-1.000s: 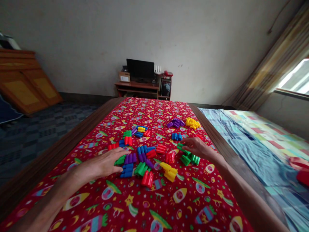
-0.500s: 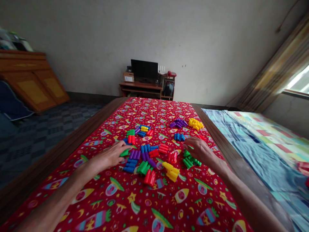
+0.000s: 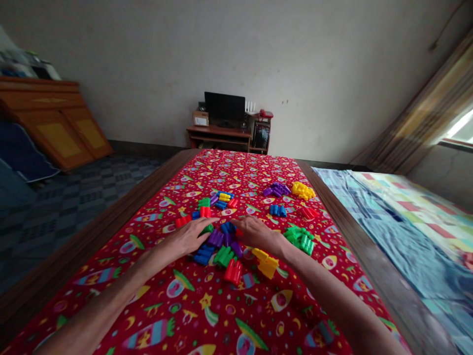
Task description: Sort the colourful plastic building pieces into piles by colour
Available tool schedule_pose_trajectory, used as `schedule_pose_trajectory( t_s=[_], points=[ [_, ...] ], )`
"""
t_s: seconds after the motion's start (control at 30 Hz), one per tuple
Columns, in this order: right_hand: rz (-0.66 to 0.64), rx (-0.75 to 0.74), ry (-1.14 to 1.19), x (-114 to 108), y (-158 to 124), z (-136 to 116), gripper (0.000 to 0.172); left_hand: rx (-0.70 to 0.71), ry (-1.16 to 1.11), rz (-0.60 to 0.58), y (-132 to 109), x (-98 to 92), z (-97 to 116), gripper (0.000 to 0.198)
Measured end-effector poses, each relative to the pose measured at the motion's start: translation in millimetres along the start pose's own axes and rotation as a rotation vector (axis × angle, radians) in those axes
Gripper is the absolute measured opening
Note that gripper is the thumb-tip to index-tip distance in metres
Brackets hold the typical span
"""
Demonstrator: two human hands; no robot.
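Note:
Toy blocks made of joined plastic tubes lie on a red patterned cloth point(image 3: 221, 315). My left hand point(image 3: 189, 236) is at the left of the middle cluster, thumb and fingers closed around a green block point(image 3: 208, 229). Beside it are a purple block point(image 3: 216, 238) and blue blocks point(image 3: 203, 254). My right hand point(image 3: 254, 230) reaches in over the cluster with fingers stretched out, above red blocks it mostly hides and close to a blue block point(image 3: 228, 227). Nearer to me lie a green block point(image 3: 224, 256), a red block point(image 3: 233, 272) and yellow blocks point(image 3: 266, 264).
Sorted piles sit to the right: green point(image 3: 300, 238), red point(image 3: 309, 212), blue point(image 3: 278, 210), purple point(image 3: 276, 189) and yellow point(image 3: 303, 190). Mixed blocks point(image 3: 222, 197) lie further back. A desk with a monitor point(image 3: 224, 108) stands at the wall, a bed point(image 3: 377, 222) at the right.
My right hand has moved left from the green pile to the middle cluster. My left hand has shifted slightly right with the green block, uncovering red blocks behind it.

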State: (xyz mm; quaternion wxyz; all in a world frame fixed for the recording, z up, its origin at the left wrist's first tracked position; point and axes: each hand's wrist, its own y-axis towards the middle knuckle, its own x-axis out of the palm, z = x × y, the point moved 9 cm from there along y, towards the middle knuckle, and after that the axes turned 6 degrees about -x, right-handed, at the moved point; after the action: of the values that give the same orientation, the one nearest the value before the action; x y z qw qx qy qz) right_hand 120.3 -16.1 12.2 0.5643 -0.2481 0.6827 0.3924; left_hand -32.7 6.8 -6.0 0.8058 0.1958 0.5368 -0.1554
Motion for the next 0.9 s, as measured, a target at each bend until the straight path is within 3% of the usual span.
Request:
schedule_pose_trajectory(
  t_s=[0.13, 0.27, 0.4, 0.53, 0.73, 0.83, 0.9],
  points=[
    [0.078, -0.016, 0.036, 2, -6, 8, 0.038, 0.052, -0.048, -0.005, -3, 0.1, 18, 0.047],
    [0.112, -0.048, 0.113, -2, -3, 13, 0.032, 0.059, -0.049, 0.031, -3, 7.7, 25, 0.044],
    [-0.014, -0.005, 0.052, 4, 23, 9, 0.014, 0.083, -0.089, 0.072, -1, 10.6, 25, 0.034],
    [-0.155, -0.008, 0.049, 14, 47, -1, 0.010, 0.037, -0.131, 0.063, 2, 7.2, 20, 0.031],
    [0.005, 0.062, 0.201, -15, 42, 12, 0.014, 0.025, -0.136, 0.070, 2, 4.2, 24, 0.027],
    [0.117, 0.182, 0.276, -39, 23, 37, 0.014, 0.035, -0.109, 0.081, 2, 5.2, 24, 0.030],
    [0.114, 0.272, 0.250, -50, 6, 60, 0.020, 0.046, -0.095, 0.080, 2, 6.9, 24, 0.031]
  ],
)
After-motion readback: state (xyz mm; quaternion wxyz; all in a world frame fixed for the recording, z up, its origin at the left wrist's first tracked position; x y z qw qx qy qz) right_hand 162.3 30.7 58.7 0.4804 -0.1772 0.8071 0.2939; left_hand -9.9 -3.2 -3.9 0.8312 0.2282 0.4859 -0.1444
